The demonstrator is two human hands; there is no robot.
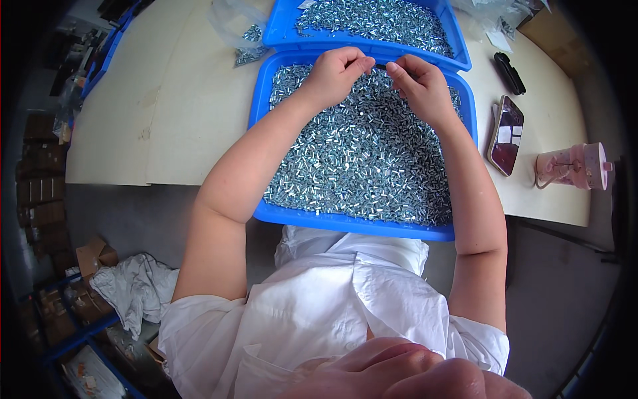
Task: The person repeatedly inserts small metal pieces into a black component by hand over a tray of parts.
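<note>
Over the far part of a blue tray point(359, 226), my left hand point(335, 76) and my right hand point(422, 85) face each other with fingertips pinched. Between them shows a thin dark piece point(381, 66), held from both sides; its ends are hidden by my fingers and its kind is too small to make out. Beneath my hands, a thick layer of small shiny metal pins point(359, 159) covers the tray. My forearms pass above its left and right sides.
Behind stands a second blue tray point(282, 26) with similar metal pieces. To its left lies a clear plastic bag point(251, 46) with some inside. On the right are a black case point(510, 73), a phone point(506, 136) and a pink cup point(571, 166), near the table point(166, 120) edge.
</note>
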